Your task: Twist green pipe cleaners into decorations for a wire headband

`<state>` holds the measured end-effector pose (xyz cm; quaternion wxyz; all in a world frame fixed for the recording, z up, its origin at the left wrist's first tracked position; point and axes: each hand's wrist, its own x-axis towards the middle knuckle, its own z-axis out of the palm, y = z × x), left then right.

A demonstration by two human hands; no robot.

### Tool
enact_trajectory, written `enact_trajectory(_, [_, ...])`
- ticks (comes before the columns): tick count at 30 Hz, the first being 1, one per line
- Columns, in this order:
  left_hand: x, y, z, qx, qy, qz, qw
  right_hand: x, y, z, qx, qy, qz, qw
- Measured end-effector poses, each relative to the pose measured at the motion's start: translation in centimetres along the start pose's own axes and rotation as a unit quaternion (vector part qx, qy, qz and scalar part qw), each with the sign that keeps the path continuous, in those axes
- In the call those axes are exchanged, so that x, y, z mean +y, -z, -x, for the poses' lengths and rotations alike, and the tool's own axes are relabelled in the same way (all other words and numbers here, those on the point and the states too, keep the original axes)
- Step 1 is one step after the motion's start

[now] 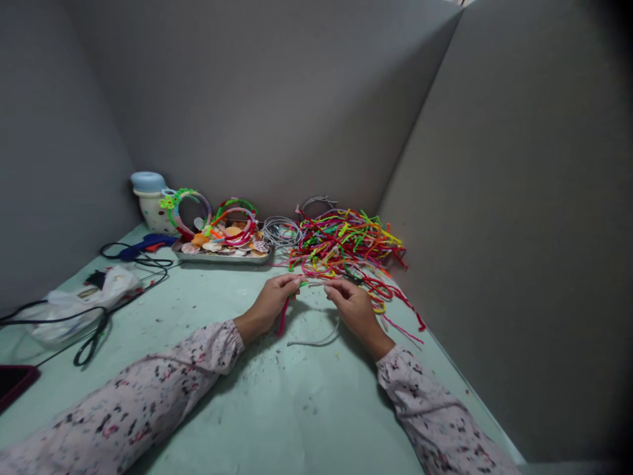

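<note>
My left hand (274,300) pinches a pink pipe cleaner (283,318), whose free end hangs below the fingers. A short bit of green shows at its fingertips. Across a small gap, my right hand (353,307) pinches a thin grey wire (316,343). One part of the wire runs toward the left fingertips, while the rest curves down over the table. Whether the wire and the pipe cleaner are joined at the left fingertips is too small to tell. Just behind the hands lies a tangled heap of coloured pipe cleaners (346,241).
A metal tray (225,259) holds shells and several colourful rings. Coiled grey wire (281,231) lies beside it. At the left are a lidded cup (157,211), a blue-handled tool (148,245), a plastic bag (74,310), black cables (103,323) and a dark-red-edged device (17,386). Grey partitions surround the table.
</note>
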<state>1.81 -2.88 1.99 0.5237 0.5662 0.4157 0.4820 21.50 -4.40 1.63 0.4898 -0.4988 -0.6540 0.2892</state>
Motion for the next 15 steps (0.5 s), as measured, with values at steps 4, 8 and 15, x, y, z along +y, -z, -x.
enact_trajectory(4, [0.01, -0.04, 0.09, 0.002, 0.003, 0.004, 1.0, 0.0, 0.01, 0.01, 0.002, -0.003, -0.009, 1.0])
enact_trajectory(8, [0.13, -0.06, 0.22, -0.005, -0.005, 0.01, 1.0, -0.11, 0.04, 0.06, 0.002, -0.009, -0.016, 1.0])
enact_trajectory(15, [-0.17, -0.02, 0.61, -0.021, -0.026, -0.018, 0.999, -0.31, -0.2, 0.06, 0.006, 0.005, -0.008, 1.0])
